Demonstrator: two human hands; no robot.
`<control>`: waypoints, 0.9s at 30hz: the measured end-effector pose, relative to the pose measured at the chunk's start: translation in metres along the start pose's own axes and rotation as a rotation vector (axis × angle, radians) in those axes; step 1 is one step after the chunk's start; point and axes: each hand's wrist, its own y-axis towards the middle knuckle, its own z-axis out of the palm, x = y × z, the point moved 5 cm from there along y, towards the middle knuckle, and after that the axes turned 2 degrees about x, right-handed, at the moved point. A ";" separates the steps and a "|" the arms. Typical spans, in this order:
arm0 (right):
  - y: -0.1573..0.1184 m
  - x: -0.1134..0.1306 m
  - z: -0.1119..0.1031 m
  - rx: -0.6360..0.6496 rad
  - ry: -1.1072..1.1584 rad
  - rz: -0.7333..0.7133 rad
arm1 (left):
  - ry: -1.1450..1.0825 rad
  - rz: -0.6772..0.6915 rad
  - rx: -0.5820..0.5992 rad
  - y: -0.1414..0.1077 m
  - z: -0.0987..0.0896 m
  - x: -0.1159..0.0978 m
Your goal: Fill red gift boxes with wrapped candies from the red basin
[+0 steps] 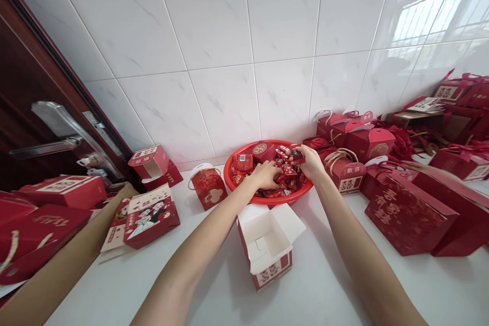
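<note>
A red plastic basket (228, 175) stands against the wall, filled with wrapped candies (289, 171) and small red packets. My left hand (264, 175) reaches into it, fingers curled down among the candies; whatever they grip is hidden. Over the basket's right side, my right hand (310, 162) pinches a dark red wrapped candy (297, 154) between thumb and fingers. Between my forearms an open gift box (267, 244), red with white panels, sits with its flaps spread and its white inside showing. Near my left hand lies a small red box (263, 151) in the basket.
Rope-handled red boxes (346, 170) crowd the right side, with two tall red boxes (410, 214) in front. Another person's hand (418, 167) shows among them. Left are a handled box (209, 187), a box with a printed couple (153, 216), a cardboard carton (76, 252) and a door (34, 112).
</note>
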 end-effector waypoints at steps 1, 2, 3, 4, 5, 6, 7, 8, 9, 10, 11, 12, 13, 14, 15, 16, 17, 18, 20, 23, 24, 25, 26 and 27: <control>0.000 0.000 0.000 0.009 0.014 0.007 | 0.008 -0.022 0.001 0.002 0.001 0.000; 0.000 0.000 0.000 0.018 0.027 0.014 | 0.001 -0.038 -0.013 0.003 0.001 0.001; 0.000 0.000 0.001 0.027 0.040 0.021 | -0.016 -0.047 -0.029 0.004 0.001 0.001; 0.000 0.001 0.001 0.037 0.051 0.025 | -0.037 -0.052 -0.046 0.004 -0.001 0.002; -0.001 0.001 0.001 0.046 0.061 0.027 | -0.053 -0.057 -0.063 0.004 -0.003 0.004; -0.002 0.002 0.002 0.057 0.067 0.027 | -0.092 -0.057 -0.088 0.004 -0.005 0.005; -0.003 0.003 0.003 0.069 0.071 0.025 | -0.171 -0.051 -0.124 0.003 -0.009 0.007; -0.005 0.004 0.004 0.083 0.073 0.021 | -0.290 -0.040 -0.169 0.002 -0.013 0.009; -0.007 0.005 0.006 0.101 0.070 0.019 | -0.441 -0.025 -0.220 0.001 -0.017 0.011; -0.009 0.005 0.008 0.122 0.065 0.018 | -0.606 -0.008 -0.272 -0.001 -0.021 0.013; -0.011 0.006 0.010 0.144 0.058 0.020 | -0.763 0.007 -0.317 -0.002 -0.024 0.014; -0.013 0.006 0.013 0.170 0.047 0.022 | -0.888 0.012 -0.351 -0.003 -0.026 0.015; -0.015 0.007 0.016 0.201 0.033 0.024 | -0.963 0.008 -0.368 -0.003 -0.026 0.014; -0.017 0.007 0.019 0.233 0.018 0.025 | -1.007 -0.001 -0.377 -0.003 -0.025 0.012; -0.018 0.007 0.022 0.265 0.003 0.028 | -1.028 -0.010 -0.381 -0.002 -0.025 0.010; -0.020 0.007 0.024 0.289 -0.010 0.029 | -1.037 -0.019 -0.384 -0.001 -0.024 0.007; -0.020 0.008 0.025 0.300 -0.019 0.027 | -1.043 -0.025 -0.387 0.001 -0.023 0.003; -0.020 0.008 0.025 0.294 -0.021 0.020 | -1.051 -0.029 -0.389 0.003 -0.022 0.001; -0.018 0.010 0.019 0.232 -0.004 -0.012 | -1.066 -0.037 -0.389 0.008 -0.020 -0.001; -0.014 0.013 0.007 0.119 0.055 -0.067 | -0.843 -0.039 -0.334 0.018 -0.019 0.001; -0.013 0.013 0.004 0.094 0.076 -0.076 | -0.700 -0.023 -0.294 0.021 -0.019 0.003; -0.012 0.013 0.002 0.076 0.094 -0.079 | -0.563 -0.002 -0.250 0.024 -0.017 0.004; -0.011 0.013 0.000 0.065 0.110 -0.079 | -0.452 0.021 -0.206 0.027 -0.016 0.005; -0.010 0.012 -0.001 0.058 0.123 -0.077 | -0.384 0.042 -0.166 0.029 -0.013 0.007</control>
